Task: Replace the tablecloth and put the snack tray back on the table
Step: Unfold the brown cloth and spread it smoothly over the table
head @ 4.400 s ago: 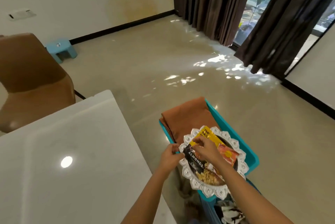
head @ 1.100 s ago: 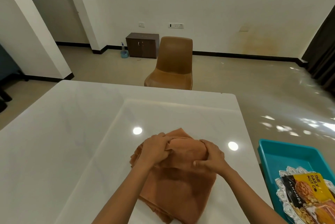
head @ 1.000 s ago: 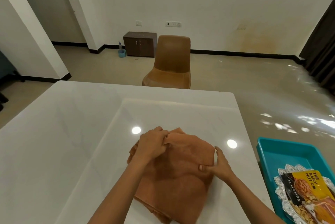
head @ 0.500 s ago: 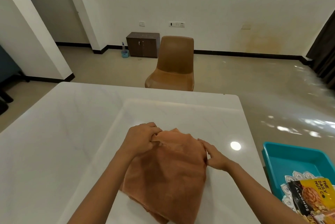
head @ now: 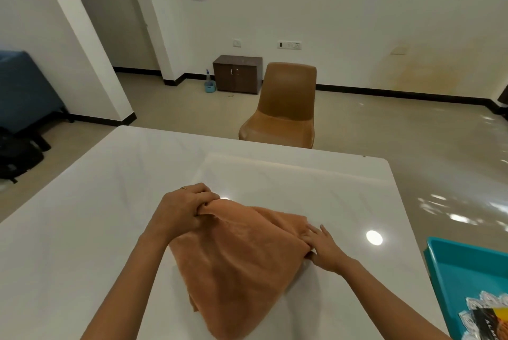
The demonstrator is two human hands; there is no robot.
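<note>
Folded orange tablecloth (head: 236,265) lies at 6 o'clock on the white surface (head: 110,202). The left hand (head: 181,210) clenches its 10 o'clock corner; the right hand (head: 324,249) apparently pinches the 3 o'clock edge. Best drawn apart low, evenly.

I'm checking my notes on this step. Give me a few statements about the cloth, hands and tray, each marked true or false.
1. The left hand grips the cloth. True.
2. The cloth lies spread over the whole table. False: it is bunched in a heap near the person, and most of the table is bare.
3. The snack tray sits on the table. False: it lies in the teal bin beside the table.
4. A brown chair stands at the table's far side. True.
5. The right hand is off the cloth. False: it pinches the cloth's right edge.
</note>
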